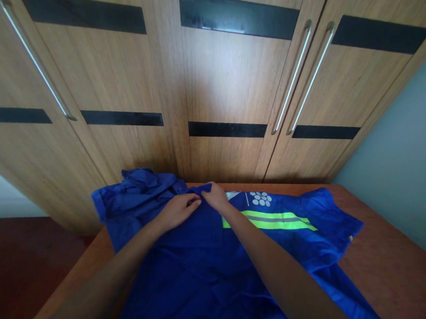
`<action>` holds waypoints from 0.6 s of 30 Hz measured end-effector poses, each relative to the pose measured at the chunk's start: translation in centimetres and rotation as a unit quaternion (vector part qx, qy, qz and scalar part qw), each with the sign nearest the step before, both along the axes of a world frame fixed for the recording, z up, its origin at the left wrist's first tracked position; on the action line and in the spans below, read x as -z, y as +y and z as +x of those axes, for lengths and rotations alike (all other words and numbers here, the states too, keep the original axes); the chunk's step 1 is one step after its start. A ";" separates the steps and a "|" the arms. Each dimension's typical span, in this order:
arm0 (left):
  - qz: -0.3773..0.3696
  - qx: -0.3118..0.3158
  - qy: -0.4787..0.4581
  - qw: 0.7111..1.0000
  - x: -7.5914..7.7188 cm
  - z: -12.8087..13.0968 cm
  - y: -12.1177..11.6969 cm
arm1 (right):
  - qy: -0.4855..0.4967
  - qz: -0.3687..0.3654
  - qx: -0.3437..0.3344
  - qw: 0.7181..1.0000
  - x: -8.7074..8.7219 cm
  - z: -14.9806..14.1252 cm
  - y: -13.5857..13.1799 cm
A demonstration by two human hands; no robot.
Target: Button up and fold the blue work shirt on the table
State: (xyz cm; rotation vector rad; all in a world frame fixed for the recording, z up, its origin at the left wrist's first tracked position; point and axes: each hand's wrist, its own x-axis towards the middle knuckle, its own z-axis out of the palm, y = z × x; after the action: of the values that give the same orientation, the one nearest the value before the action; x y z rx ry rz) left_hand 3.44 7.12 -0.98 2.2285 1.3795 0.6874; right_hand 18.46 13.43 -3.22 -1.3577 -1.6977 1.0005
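Observation:
A blue work garment [196, 276] lies spread over a reddish-brown surface, with a yellow-green and grey reflective band [278, 220] and a cluster of white dots [260, 198] on its right part. My right hand [215, 197] pinches the far edge of the cloth near the middle. Just left of it, my left hand [179, 211] lies on a flat folded panel of the same cloth, its thumb and fingertips closed around a bit of fabric. Bunched blue cloth [144, 188] is heaped to the left. My forearms cover part of the garment.
A wooden wardrobe [227, 77] with dark strips and long metal handles [313, 79] stands right behind the reddish-brown surface [392, 272]. A pale wall [401, 159] rises on the right. Dark red floor [13, 262] shows at the lower left.

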 end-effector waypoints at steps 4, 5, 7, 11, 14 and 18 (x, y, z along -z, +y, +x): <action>0.124 -0.043 0.100 0.986 3.3 -2.7 -0.4 | 0.029 0.005 0.014 0.999 1.9 0.9 0.9; 0.131 -0.045 0.110 0.984 3.5 -3.3 -0.5 | 0.040 0.007 0.012 0.999 2.2 1.0 0.9; 0.137 -0.072 0.121 0.980 3.4 -4.0 -0.5 | 0.060 0.011 0.004 0.998 2.4 1.0 0.9; 0.189 -0.166 0.111 0.962 1.8 -4.4 0.5 | 0.104 0.012 -0.020 0.994 1.6 0.8 0.1; 0.150 -0.124 0.040 0.980 0.8 -4.4 2.3 | 0.141 0.000 -0.042 0.989 0.9 0.8 -0.6; -0.078 -0.047 -0.123 0.988 0.1 -4.6 5.1 | 0.179 -0.031 -0.053 0.982 1.1 1.4 -0.9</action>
State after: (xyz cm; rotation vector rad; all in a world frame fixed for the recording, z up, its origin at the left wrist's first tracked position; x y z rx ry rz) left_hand -1.18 12.24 -1.04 1.8989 1.3690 0.8260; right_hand 19.90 12.49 -4.31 -1.0562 -1.4874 1.2832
